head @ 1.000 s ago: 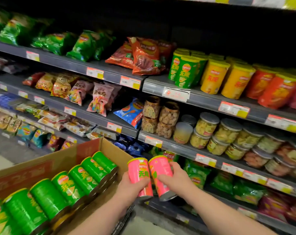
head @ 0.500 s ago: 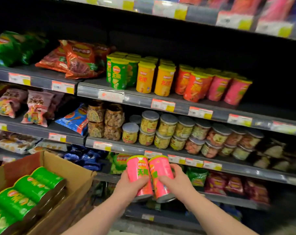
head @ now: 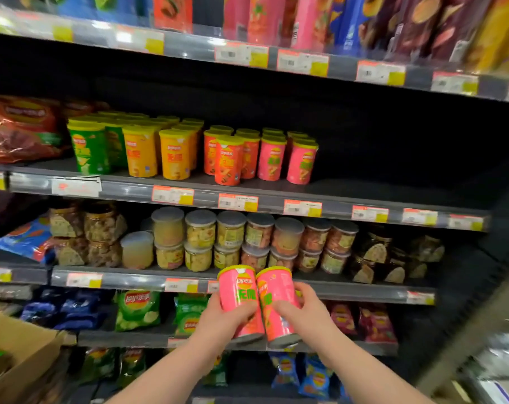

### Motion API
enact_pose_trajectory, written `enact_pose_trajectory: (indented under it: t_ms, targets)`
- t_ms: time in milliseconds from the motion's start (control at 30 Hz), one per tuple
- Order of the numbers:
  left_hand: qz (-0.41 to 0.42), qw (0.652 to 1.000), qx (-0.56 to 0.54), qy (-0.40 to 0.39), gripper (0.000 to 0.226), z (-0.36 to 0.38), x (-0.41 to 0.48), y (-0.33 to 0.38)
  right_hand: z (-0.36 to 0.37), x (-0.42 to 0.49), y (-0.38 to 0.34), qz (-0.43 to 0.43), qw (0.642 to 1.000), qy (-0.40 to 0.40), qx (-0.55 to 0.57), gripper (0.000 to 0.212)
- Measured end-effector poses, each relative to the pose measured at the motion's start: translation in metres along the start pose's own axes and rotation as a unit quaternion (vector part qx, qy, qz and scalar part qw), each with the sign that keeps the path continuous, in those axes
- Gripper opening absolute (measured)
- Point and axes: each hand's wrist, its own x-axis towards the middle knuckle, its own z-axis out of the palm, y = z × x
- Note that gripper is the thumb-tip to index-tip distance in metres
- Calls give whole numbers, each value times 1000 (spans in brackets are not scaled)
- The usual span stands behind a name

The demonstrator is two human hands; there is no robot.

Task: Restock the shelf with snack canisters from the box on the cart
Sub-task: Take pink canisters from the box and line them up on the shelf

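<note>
The left canister and right canister, both pink, are upright and touching, held before the shelving. The left grip curls round the first's lower half, the right grip round the second's. The box sits lower left, well apart.

In our left hand and our right hand we hold two canisters side by side, the left canister touching the right canister, in front of the jars. On the shelf above the jars stand the rows of canisters, with bags to their left. The box lies low at our left.
</note>
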Motion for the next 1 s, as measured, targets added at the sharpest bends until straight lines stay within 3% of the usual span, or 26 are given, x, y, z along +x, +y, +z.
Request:
enact_pose_trajectory:
  t_ms: [267, 433, 733, 933, 1000]
  targets:
    - [25, 999, -19, -10, 41, 55, 8, 19, -59, 16, 11, -21, 999, 4, 29, 60]
    - [58, 998, -23, -16, 58, 58, 28, 46, -74, 40, -7, -65, 996, 23, 56, 60]
    - [140, 989, -28, -22, 26, 44, 74, 107, -103, 94, -70, -158, 978, 93, 97, 46]
    - [174, 984, -46, -19, 48, 17, 104, 135, -98, 145, -114, -199, 969, 118, 92, 64]
    - [185, 981, -50, -16, 40, 6, 111, 142, -93, 161, -127, -208, 966, 123, 95, 68]
